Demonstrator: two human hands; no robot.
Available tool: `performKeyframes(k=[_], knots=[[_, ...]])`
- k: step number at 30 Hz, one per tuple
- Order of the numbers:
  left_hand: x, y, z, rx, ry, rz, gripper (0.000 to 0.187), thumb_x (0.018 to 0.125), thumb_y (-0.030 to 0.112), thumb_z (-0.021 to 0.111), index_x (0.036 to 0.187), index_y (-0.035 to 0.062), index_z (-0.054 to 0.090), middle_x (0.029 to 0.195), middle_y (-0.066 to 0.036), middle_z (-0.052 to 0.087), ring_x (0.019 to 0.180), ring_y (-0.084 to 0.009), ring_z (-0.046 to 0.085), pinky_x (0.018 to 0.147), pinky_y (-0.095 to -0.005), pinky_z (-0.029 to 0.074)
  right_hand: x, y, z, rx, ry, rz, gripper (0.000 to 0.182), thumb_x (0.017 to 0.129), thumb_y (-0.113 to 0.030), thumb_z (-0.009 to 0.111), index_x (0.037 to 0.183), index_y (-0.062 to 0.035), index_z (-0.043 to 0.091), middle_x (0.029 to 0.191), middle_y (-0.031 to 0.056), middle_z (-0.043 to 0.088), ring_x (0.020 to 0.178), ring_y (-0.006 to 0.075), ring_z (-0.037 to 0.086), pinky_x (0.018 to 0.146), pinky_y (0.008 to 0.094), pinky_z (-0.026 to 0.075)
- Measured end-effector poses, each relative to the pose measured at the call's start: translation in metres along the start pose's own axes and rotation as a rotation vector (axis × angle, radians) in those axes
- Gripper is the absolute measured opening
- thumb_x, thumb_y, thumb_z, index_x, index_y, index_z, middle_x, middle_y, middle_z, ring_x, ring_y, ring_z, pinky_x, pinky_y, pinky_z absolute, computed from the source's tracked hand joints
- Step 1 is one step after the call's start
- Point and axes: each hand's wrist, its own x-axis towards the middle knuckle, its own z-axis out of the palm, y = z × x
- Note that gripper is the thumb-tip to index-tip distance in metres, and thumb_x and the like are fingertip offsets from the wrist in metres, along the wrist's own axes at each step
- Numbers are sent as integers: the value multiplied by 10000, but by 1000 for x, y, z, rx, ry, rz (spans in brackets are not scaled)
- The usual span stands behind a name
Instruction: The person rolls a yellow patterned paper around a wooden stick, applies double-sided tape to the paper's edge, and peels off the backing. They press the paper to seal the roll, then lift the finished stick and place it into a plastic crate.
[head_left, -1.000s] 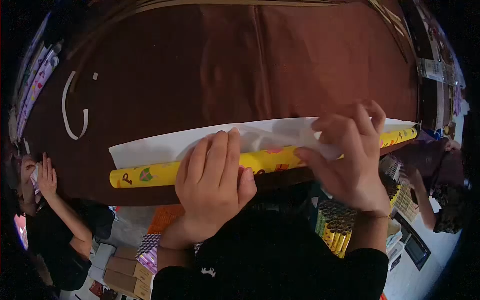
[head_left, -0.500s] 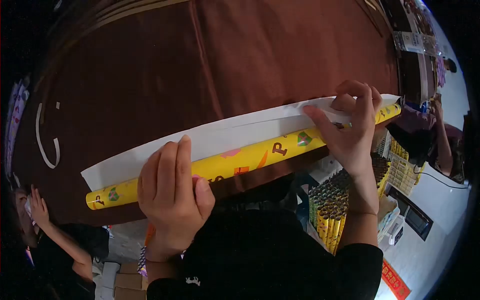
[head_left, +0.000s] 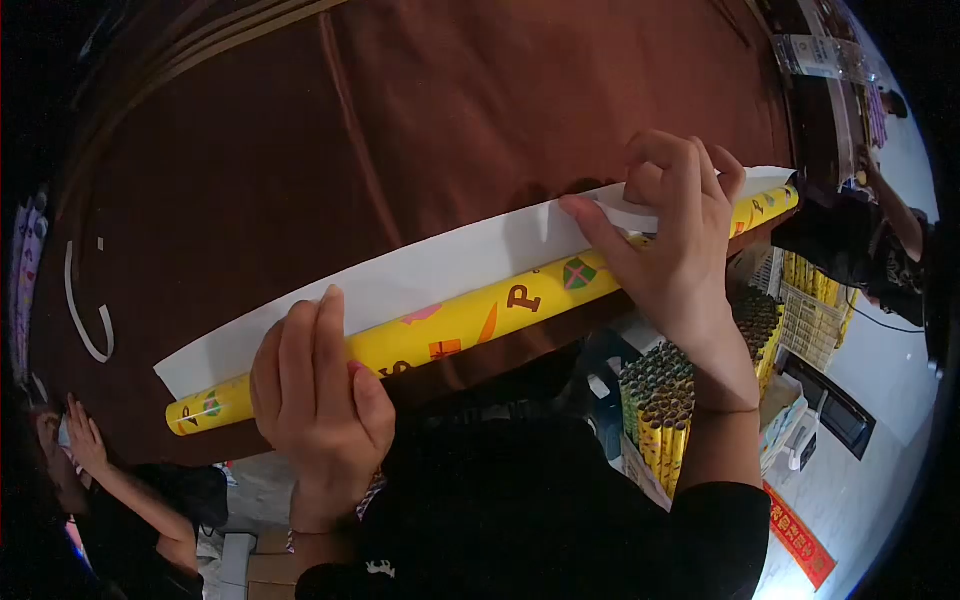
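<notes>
A long yellow roll of patterned wrapping paper [head_left: 455, 340], printed with letters and shapes, lies along the near edge of the brown table. Its white inner side [head_left: 430, 265] shows as a flap beyond the roll. My left hand [head_left: 325, 390] is closed over the roll's left part, fingertips on the white flap and thumb on the near side. Towards the right end, my right hand [head_left: 675, 240] has its thumb against the flap and its fingers curled. A narrow white strip [head_left: 628, 216] curves out between that thumb and the fingers; its far end is hidden.
White strip scraps [head_left: 82, 325] lie on the brown tabletop [head_left: 230, 190] at left. Below right stand bundled yellow rolls [head_left: 662, 445] and a crate [head_left: 808, 330]. A co-worker's hand [head_left: 88, 440] rests at the left edge; another person [head_left: 850, 230] is at right.
My right hand has shifted left along the flap, and the curved white strip shows more clearly beside it. My left hand stays on the roll. The whole view has moved slightly.
</notes>
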Motion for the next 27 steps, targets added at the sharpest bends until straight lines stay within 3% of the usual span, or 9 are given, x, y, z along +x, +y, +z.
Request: performKeyframes(k=[8,10,13,15,17,20,24,27], knots=[[4,9,-4,98,6,3,443,879,288,444,1198,25,601,1152,-138,550,1029,-302,544,874,-437,452,2,-3,-3,-35,-29,-51,433,737,-196,788,1032,-44,509,704,28,604,798,242,581,896,416,341],[15,22,-12,277,-96,27,429,865,330,491,1169,54,615,1108,-115,550,997,-279,544,839,-419,430,3,-4,-4,-37,-69,-8,433,743,-189,781,1048,-43,510,723,41,623,805,250,582,895,417,343],[28,39,-7,353,1,83,400,836,352,549,1106,71,641,1074,-100,547,966,-257,540,815,-399,407,2,-3,-1,-36,-36,-25,447,741,-197,783,1057,-43,506,718,48,620,800,254,578,889,416,345],[36,50,3,312,109,116,394,807,360,589,1053,60,657,1048,-100,563,958,-244,537,821,-384,408,2,-4,-2,-25,-36,-19,452,741,-200,783,1061,-43,504,716,49,619,799,254,577,888,416,344],[47,71,6,89,-31,150,428,872,324,569,1175,25,616,1096,-163,569,1008,-294,517,895,-446,373,1,-2,-1,-14,-35,-11,457,741,-204,782,1065,-43,502,714,50,619,797,254,576,886,415,343],[63,97,20,-130,91,264,402,815,270,584,1035,-63,636,1075,-217,572,916,-328,542,779,-426,445,-1,0,3,21,8,-29,407,786,-196,712,1105,-66,494,689,32,601,804,240,531,851,460,330],[65,112,34,-226,139,289,402,785,219,582,992,-124,609,1079,-249,562,945,-369,545,822,-461,466,-1,2,0,55,-19,-14,423,773,-195,735,1091,-54,495,725,42,613,794,247,539,862,440,328],[63,109,34,-173,138,276,386,766,249,568,961,-76,639,1055,-200,584,980,-320,553,890,-411,468,-1,5,0,33,-18,-46,417,758,-216,767,1062,-55,531,784,35,630,794,248,547,926,445,309]])
